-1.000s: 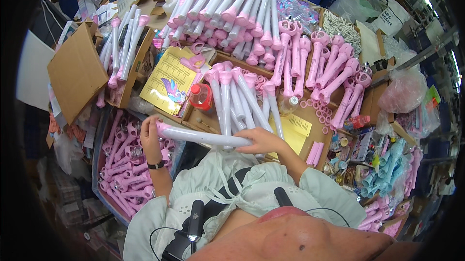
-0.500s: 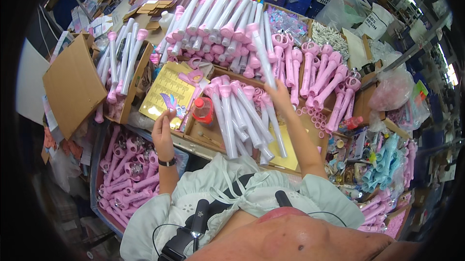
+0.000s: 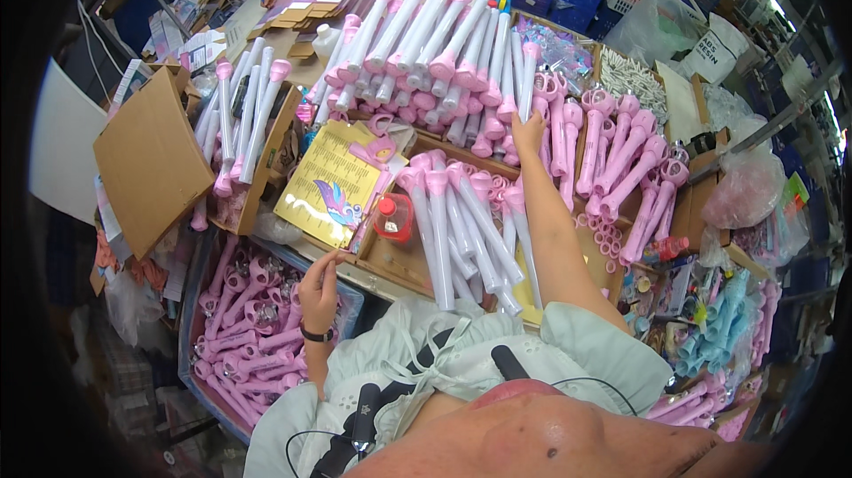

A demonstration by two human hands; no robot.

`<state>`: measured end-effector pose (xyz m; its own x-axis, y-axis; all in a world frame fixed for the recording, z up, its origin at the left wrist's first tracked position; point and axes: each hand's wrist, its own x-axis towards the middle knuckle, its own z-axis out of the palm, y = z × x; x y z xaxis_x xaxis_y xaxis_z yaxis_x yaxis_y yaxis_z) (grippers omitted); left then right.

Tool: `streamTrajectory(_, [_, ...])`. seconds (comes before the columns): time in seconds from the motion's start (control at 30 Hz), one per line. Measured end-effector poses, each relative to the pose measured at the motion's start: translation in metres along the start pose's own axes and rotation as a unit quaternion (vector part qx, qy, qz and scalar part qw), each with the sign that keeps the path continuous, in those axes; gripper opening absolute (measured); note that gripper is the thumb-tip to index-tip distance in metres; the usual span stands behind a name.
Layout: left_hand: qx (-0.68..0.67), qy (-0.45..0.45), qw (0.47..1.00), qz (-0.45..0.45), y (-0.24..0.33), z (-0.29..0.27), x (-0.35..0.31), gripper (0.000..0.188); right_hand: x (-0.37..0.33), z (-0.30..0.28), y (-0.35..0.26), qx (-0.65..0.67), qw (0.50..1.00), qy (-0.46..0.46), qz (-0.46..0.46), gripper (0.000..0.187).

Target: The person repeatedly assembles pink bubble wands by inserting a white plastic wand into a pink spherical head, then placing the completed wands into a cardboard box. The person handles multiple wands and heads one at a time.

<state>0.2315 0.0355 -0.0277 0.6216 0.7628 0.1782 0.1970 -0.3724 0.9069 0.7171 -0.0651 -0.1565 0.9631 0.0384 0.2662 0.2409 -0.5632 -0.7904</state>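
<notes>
My right hand (image 3: 529, 128) reaches far forward, its fingers around the lower end of a white tube with a pink cap (image 3: 530, 79). That tube stands at the right end of a stacked pile of similar pink-capped tubes (image 3: 417, 30). My left hand (image 3: 319, 292) hovers by the near edge of the bench, fingers drawn together, with nothing visible in them. Nearest to it are a yellow printed sheet (image 3: 311, 181) with a blue-purple wing shape and a red-capped bottle of red liquid (image 3: 392, 219). More pink-capped tubes (image 3: 470, 238) lie in front of me.
At the lower left, a blue bin (image 3: 191, 345) holds many pink handles (image 3: 253, 336). More pink handles (image 3: 621, 158) lie in the tray on the right, beside small pink rings (image 3: 606, 241). An open cardboard box (image 3: 146, 158) with tubes stands at left. Light-blue pieces (image 3: 714, 323) lie at far right.
My right hand has moved forward with the white tube, bringing it to the right end of the pile. My left hand has drawn back from the yellow sheet toward me.
</notes>
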Motion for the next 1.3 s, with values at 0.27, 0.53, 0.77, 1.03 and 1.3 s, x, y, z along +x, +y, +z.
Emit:
streamTrajectory(0.27, [0.091, -0.128, 0.972, 0.174, 0.011, 0.028, 0.021, 0.017, -0.146, -0.070, 0.022, -0.032, 0.993, -0.109, -0.045, 0.059])
streamTrajectory(0.53, [0.071, -0.194, 0.950, 0.234, 0.010, 0.038, 0.028, 0.019, -0.233, -0.127, 0.021, -0.166, 0.932, -0.318, 0.055, 0.052])
streamTrajectory(0.77, [0.014, -0.229, 0.961, 0.151, 0.001, 0.030, 0.023, 0.021, -0.224, -0.175, -0.015, -0.117, 0.954, -0.272, -0.049, 0.048])
streamTrajectory(1.03, [-0.568, -0.265, 0.776, -0.072, 0.013, 0.047, 0.037, 0.060, -0.261, -0.230, -0.075, 0.389, 0.670, -0.606, 0.181, 0.041])
streamTrajectory(1.3, [-0.644, -0.311, 0.695, -0.077, 0.029, 0.036, 0.033, 0.054, -0.282, -0.216, -0.073, 0.468, 0.510, -0.652, 0.309, 0.050])
